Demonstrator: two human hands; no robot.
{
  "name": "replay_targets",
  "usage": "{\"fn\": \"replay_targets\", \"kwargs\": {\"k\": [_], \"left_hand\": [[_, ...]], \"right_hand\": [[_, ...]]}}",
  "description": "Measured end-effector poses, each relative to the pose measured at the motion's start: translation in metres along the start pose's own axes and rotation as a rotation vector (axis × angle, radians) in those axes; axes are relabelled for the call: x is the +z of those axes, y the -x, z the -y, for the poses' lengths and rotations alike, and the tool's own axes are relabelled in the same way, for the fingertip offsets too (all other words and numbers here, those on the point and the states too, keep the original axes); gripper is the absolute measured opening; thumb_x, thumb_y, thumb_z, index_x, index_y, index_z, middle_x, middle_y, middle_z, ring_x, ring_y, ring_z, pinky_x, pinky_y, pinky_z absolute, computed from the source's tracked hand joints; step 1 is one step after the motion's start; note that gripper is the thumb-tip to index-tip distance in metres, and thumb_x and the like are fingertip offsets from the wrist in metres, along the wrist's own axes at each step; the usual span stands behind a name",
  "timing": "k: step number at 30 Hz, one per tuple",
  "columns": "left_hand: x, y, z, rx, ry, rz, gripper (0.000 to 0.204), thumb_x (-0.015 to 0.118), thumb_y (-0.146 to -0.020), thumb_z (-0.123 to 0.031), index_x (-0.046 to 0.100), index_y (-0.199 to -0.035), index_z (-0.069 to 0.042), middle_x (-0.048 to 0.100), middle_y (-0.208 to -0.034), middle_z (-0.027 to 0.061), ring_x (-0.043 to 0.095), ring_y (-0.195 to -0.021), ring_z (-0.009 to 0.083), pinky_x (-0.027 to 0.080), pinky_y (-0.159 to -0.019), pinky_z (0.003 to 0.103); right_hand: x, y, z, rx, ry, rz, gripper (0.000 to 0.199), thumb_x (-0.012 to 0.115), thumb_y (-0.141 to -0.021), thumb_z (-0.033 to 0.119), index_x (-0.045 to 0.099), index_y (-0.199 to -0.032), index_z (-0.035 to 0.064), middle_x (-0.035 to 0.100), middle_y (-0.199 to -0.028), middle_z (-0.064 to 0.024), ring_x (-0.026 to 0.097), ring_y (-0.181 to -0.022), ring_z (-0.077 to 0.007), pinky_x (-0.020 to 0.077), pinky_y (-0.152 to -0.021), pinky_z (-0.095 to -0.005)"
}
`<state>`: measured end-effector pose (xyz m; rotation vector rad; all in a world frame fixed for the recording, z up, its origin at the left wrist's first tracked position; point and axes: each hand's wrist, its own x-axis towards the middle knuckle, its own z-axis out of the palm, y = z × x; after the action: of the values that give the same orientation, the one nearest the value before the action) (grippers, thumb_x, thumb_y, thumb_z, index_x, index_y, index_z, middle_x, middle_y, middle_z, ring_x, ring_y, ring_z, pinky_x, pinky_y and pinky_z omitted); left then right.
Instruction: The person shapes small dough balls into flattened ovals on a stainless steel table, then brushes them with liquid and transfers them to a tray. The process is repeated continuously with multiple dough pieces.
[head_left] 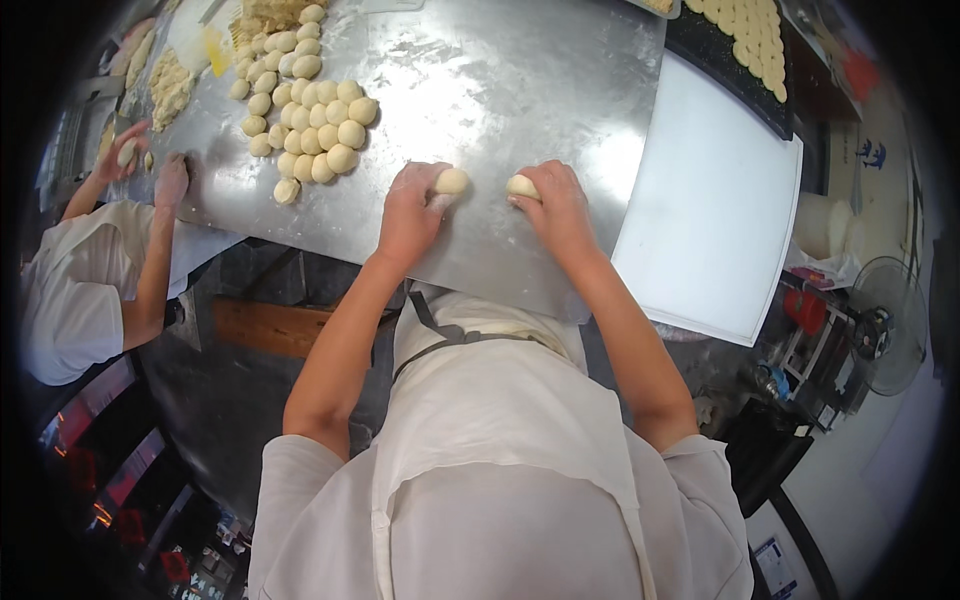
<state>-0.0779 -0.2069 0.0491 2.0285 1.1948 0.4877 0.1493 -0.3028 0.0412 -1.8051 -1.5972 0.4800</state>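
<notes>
My left hand [410,205] is closed around a pale dough ball [452,181], which pokes out past the thumb and forefinger. A second dough ball [522,186] sits in the grip of my right hand [558,205], its front partly covered by the fingers. Both hands are near the front edge of the floured metal table [480,90], a short gap apart. Left of my left hand, many round dough balls [325,130] lie in a cluster on the metal.
At the far left a co-worker's hand [125,150] holds a dough piece beside crumbly dough [172,85]. A white board [700,210] adjoins the table on the right. Beyond it is a black tray [700,50] with rows of dough pieces. A fan [885,325] stands lower right.
</notes>
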Motion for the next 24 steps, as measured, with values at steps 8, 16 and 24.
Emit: {"fn": "replay_targets", "kwargs": {"k": [8,16,24], "left_hand": [[0.000,0.028,0.012,0.035,-0.253,-0.027,0.058,0.083,-0.080,-0.007,0.063,-0.135,-0.008,0.062,-0.128,0.0177,0.054,-0.122,0.0407,0.046,-0.104,0.047],[-0.002,0.033,-0.008,-0.025,-0.182,-0.024,0.059,0.086,-0.081,-0.016,0.063,-0.135,-0.003,0.063,-0.131,0.0185,0.056,-0.121,0.0391,0.045,-0.106,0.045],[-0.011,0.020,-0.006,0.163,-0.063,-0.065,0.051,0.076,-0.085,-0.002,0.066,-0.134,-0.010,0.067,-0.121,0.0171,0.061,-0.112,0.0394,0.049,-0.101,0.045]], "right_hand": [[0.016,0.020,-0.006,-0.069,0.141,0.136,0.041,0.085,-0.080,0.017,0.067,-0.116,0.0101,0.062,-0.116,-0.0080,0.059,-0.105,-0.0330,0.0493,-0.092,-0.0457],[-0.002,0.026,0.015,-0.094,0.151,0.134,0.052,0.082,-0.083,0.013,0.063,-0.131,0.0124,0.058,-0.127,-0.0101,0.056,-0.114,-0.0325,0.0483,-0.096,-0.0461],[0.001,0.002,0.015,-0.077,-0.122,0.057,0.030,0.078,-0.082,0.005,0.069,-0.110,0.0105,0.063,-0.106,-0.0095,0.058,-0.099,-0.0351,0.0504,-0.089,-0.0442]]}}
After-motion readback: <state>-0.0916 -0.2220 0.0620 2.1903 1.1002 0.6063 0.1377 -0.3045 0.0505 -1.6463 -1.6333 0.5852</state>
